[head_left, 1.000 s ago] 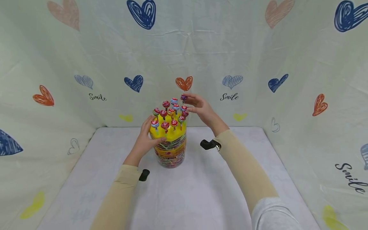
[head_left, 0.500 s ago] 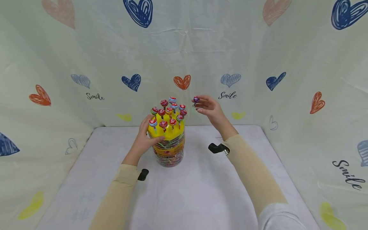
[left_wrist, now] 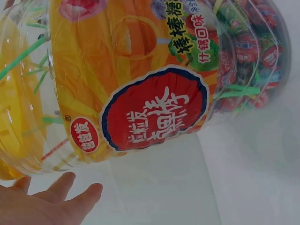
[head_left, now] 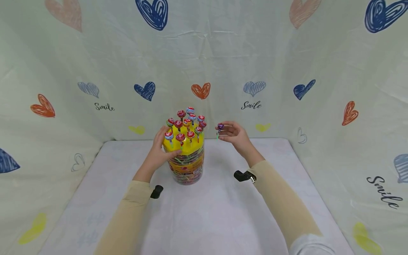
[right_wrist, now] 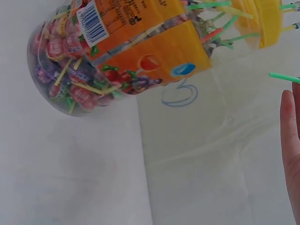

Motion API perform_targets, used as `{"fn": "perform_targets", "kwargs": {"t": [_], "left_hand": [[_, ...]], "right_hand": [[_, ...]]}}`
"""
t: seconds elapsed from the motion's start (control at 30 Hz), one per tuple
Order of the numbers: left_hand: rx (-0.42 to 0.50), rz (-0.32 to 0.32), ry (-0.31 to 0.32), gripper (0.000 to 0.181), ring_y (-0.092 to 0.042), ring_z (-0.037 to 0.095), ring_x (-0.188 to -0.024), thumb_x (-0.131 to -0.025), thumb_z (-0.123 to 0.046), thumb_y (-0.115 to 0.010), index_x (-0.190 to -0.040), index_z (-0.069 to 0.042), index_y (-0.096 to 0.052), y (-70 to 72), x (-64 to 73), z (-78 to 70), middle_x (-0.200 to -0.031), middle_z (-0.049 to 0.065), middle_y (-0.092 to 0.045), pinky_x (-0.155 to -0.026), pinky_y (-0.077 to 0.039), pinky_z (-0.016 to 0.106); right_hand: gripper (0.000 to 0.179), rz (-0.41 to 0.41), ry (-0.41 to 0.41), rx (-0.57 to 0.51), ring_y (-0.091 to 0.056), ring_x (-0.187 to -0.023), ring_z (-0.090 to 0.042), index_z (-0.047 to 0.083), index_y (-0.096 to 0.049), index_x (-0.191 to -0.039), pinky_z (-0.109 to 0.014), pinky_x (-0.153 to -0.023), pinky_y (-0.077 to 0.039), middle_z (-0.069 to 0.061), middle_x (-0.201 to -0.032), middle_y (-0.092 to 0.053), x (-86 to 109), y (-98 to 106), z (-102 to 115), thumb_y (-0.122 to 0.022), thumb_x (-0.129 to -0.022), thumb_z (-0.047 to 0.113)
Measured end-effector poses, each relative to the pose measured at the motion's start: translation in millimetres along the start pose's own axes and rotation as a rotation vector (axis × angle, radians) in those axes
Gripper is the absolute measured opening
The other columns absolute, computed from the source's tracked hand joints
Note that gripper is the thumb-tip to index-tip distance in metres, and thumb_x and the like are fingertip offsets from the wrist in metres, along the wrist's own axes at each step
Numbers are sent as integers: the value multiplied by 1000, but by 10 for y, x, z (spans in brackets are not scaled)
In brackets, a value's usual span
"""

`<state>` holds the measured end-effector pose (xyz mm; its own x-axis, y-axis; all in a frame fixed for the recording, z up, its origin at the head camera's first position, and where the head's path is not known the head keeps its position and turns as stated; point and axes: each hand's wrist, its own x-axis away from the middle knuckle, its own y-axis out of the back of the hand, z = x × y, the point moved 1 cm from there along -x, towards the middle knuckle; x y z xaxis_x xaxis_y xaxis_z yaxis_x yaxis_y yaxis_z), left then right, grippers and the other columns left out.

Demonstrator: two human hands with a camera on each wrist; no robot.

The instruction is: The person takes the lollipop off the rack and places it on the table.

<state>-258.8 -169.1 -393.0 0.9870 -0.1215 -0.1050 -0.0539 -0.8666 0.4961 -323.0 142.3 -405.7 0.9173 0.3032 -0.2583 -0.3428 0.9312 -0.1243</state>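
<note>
Right hand [head_left: 235, 136] pinches a purple lollipop [head_left: 220, 126]; left hand [head_left: 158, 150] grips a jar [head_left: 187, 165] of lollipops [right_wrist: 83, 96].

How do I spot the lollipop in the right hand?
On the table stands a jar with a yellow lid. Right of it, the right hand holds a purple lollipop with a green stick. Unlike the lollipops standing in the lid, it is held apart.

Clear jar [head_left: 188, 177], yellow lid [head_left: 192, 149] studded with lollipops [head_left: 180, 137], upright on bench [head_left: 204, 223]; purple lollipop [head_left: 220, 126], green stick [right_wrist: 282, 76] down, right of jar.
</note>
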Motion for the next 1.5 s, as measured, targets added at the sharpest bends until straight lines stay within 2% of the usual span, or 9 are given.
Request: {"fn": "perform_targets", "kwargs": {"t": [0.1,0.2,0.3,0.47,0.63,0.77,1.03,1.27,1.5], "left_hand": [[-5,10,-14,99,-4,35,-147,-86,-24,-76,-158,-22,-8,18,-22,1,-163,3,5,-112,-17,62],[13,23,-21,99,-4,34,-147,-86,-23,-76,-158,-21,-8,21,-43,12,-163,2,5,-113,-18,60],[32,37,-16,97,-5,34,-147,-87,-22,-75,-158,-20,-10,22,-54,29,-163,1,5,-113,-19,59],[40,37,-19,95,-8,35,-146,-87,-23,-75,-158,-21,-12,18,-66,59,-163,1,4,-112,-21,60],[37,34,-13,95,-8,35,-146,-86,-25,-75,-158,-22,-12,0,-72,73,-163,0,4,-112,-22,61],[41,26,-15,95,-10,36,-146,-86,-24,-75,-157,-22,-12,-9,-75,85,-163,1,4,-111,-23,61],[55,12,-25,93,-13,34,-145,-87,-25,-75,-157,-22,-14,-8,-79,79,-163,0,3,-111,-23,61],[57,9,-34,93,-12,34,-145,-86,-26,-75,-157,-21,-15,-7,-87,82,-163,1,3,-112,-22,61],[79,10,-43,91,-11,33,-145,-87,-24,-75,-157,-21,-17,-15,-74,92,-162,0,2,-112,-22,60]], "right_hand": [[47,0,-14,-4,-52,-114,-48,7,-56,-124,-34,-89,-54,-14,-120,-64,35,-2,-76,-65,-84,-16],[48,2,-34,-16,-56,-110,-44,7,-55,-124,-33,-87,-55,-14,-117,-65,71,-8,-155,-64,-84,-17],[50,5,-64,-30,-61,-102,-34,7,-55,-126,-32,-85,-55,-14,-116,-65,106,-15,-239,-63,-84,-18],[52,4,-118,-28,-63,-93,-19,0,-49,-132,-31,-83,-56,-15,-115,-63,170,-9,-410,-61,-85,-18],[55,-14,-184,14,-63,-93,-19,-2,-47,-136,-32,-84,-56,-18,-121,-59,246,9,-605,-62,-85,-16],[53,-34,-244,84,-64,-95,-20,4,-53,-133,-32,-86,-55,-16,-128,-54,294,31,-769,-67,-84,-11],[56,-7,-368,179,-64,-100,-22,4,-54,-136,-32,-88,-54,-13,-137,-51,389,92,-1076,-71,-84,-6],[50,8,-385,253,-66,-92,-19,4,-58,-131,-30,-81,-55,-14,-128,-59,440,116,-1281,-69,-84,-8],[51,13,-389,308,-66,-91,-20,1,-59,-130,-31,-79,-56,-15,-127,-59,499,150,-1469,-71,-81,-8]]}}
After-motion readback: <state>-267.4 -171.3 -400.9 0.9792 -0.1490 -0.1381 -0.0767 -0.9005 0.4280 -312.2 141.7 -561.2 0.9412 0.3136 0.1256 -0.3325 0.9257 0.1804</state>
